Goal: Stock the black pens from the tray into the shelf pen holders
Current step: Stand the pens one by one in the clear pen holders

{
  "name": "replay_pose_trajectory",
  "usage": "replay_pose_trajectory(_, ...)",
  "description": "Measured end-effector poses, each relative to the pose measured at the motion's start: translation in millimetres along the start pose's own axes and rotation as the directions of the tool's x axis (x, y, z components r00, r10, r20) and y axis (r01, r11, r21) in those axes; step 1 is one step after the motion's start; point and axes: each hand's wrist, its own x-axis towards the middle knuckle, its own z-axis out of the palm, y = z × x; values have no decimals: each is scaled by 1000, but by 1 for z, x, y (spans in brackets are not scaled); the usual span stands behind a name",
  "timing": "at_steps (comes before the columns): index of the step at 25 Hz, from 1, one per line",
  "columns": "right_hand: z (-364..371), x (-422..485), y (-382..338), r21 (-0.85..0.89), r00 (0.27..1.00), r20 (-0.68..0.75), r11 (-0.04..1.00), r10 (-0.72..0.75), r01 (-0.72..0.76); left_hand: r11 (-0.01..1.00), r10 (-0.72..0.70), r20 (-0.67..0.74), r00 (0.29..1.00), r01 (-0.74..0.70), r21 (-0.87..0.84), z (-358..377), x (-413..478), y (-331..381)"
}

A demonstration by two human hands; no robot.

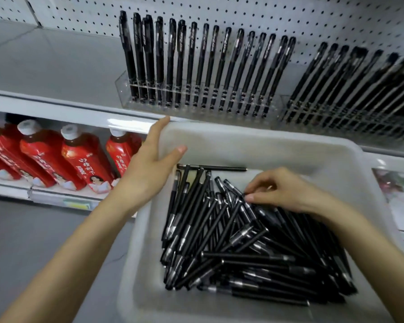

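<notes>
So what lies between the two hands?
Head view: upper ends of the piled black pens, plus a lone pen lying crosswise behind them in the tray.

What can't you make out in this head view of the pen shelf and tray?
All in the head view:
- Right holder: blurred and cut by the right edge; pens uncountable.
- Print on the pens in the left holder: too small to read.
- Right hand: curled fingers hide whether they pinch a pen.
- Tray: near rim cut by the bottom edge.
- Bottles: leftmost cut by the left edge.
</notes>
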Motion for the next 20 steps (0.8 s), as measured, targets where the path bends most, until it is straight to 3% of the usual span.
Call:
replay_pose_trajectory(8, 6, -3, 7, 133, 1000, 30, 991, 8, -12, 999, 3, -29, 1000, -4, -38, 5, -5, 4)
replay_pose_trajectory(13, 11, -5, 3, 99, 998, -8, 993, -58, 59, 999, 23, -37, 999, -25, -40, 6, -6, 5)
replay_pose_trajectory(17, 10, -7, -1, 96, 999, 19, 995, -33, 31, 999, 30, -28, 999, -31, -27, 5, -7, 5)
replay_pose_trajectory(20, -5, -15, -7, 229, 1000, 1, 973, 9, -9, 996, 17, -83, 996, -10, 84, 6, -7, 6)
